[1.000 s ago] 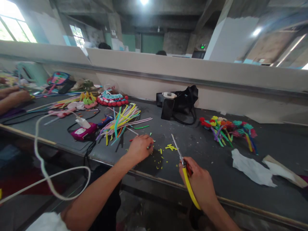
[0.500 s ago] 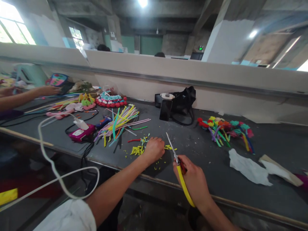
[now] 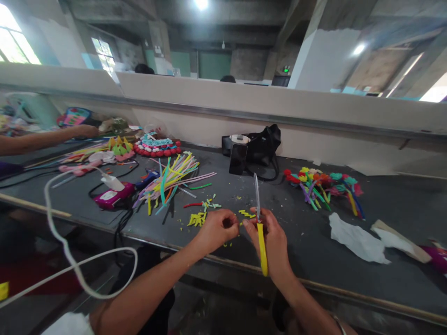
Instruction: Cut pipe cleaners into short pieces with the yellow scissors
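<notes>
My right hand grips a pair of scissors by the yellow handle. Their blades point away from me and look nearly closed. Just to the left, my left hand is pinched, thumb against fingers, above the table; whatever is between the fingertips is too small to make out. The two hands are close but apart. Beside my left hand lies a heap of short yellow pieces. A few more yellow pieces lie behind the gap between my hands. Pale green bits and a red stick are farther back.
A bundle of coloured fuzzy sticks lies left, near a magenta device with a cable. A black bag and phone stand at the back. Fuzzy flowers and white paper lie right. A co-worker's arm reaches in.
My right hand has turned the scissors more upright and come closer to my left hand. My left hand has drawn back slightly toward me, its pinch now showing. The co-worker's arm has reached farther right.
</notes>
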`<action>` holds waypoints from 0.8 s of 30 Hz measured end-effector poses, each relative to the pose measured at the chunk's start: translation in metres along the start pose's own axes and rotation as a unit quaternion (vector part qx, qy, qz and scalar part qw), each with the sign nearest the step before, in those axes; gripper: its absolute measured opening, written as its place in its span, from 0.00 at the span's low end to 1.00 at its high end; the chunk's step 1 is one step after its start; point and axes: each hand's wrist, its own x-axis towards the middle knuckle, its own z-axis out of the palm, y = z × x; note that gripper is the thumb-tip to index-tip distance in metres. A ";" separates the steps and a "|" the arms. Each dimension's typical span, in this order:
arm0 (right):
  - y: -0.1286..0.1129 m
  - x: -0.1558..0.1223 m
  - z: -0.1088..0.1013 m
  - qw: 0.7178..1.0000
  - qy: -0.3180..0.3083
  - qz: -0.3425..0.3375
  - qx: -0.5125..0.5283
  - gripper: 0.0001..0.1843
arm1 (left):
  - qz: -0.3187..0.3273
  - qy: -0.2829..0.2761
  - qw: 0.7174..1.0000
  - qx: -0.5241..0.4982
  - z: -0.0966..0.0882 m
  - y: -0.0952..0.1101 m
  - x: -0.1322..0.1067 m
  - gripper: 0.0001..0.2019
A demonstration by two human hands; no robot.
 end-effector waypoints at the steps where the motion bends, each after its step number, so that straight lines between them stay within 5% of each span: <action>1: 0.001 0.000 0.001 1.000 0.006 -0.004 0.000 0.16 | 0.000 -0.007 1.000 -0.004 0.001 0.000 -0.001 0.03; 11: 0.005 0.003 0.004 1.000 -0.014 -0.005 0.007 0.15 | 0.015 0.002 0.999 0.044 0.004 0.001 -0.002 0.02; 24: 0.005 0.000 0.004 1.000 -0.022 -0.008 0.006 0.15 | 0.026 -0.056 0.998 0.009 0.000 0.006 -0.004 0.04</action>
